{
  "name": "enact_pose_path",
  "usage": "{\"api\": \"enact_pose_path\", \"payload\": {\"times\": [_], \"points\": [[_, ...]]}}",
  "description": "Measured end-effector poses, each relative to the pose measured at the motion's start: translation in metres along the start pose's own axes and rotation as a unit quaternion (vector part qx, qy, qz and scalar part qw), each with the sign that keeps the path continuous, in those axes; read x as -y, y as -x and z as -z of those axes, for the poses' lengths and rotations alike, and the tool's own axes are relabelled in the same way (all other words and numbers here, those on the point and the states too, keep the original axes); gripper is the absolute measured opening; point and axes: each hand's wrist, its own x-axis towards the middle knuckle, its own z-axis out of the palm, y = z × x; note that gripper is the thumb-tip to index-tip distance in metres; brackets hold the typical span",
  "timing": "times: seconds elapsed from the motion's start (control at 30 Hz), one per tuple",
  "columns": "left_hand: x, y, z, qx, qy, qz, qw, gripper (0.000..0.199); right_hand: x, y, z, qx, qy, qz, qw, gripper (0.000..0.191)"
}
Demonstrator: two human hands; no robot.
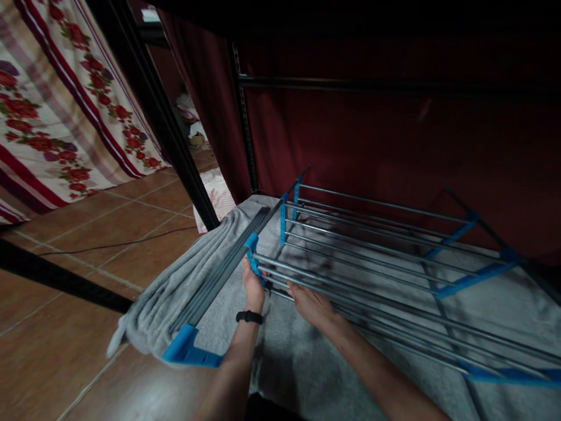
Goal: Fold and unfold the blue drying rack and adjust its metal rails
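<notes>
A metal rack of grey rods (359,286) with blue plastic end pieces lies on a grey blanket (293,362). My left hand (254,286), with a black band on the wrist, is closed round a blue plastic bracket (252,257) at the rack's near left corner. Beside it, my right hand (309,301) has its fingers curled at the lower rods near that bracket. Left of my hands, a bundle of grey rods (219,275) slants down to a blue end piece (190,349).
Black metal frame posts (175,140) stand at the left. A dark red curtain (372,146) hangs behind the rack. Floral fabric (65,99) hangs at the upper left, above a brown tiled floor (65,280) crossed by a thin cable (118,242).
</notes>
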Motion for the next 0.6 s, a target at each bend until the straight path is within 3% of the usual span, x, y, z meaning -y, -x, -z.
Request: {"api": "enact_pose_path", "payload": {"times": [0.6], "points": [[-0.0068, 0.005, -0.0059, 0.01, 0.007, -0.002, 1.0, 0.049, -0.0014, 0.0006, -0.0049, -0.015, -0.01, 0.016, 1.0, 0.046]]}}
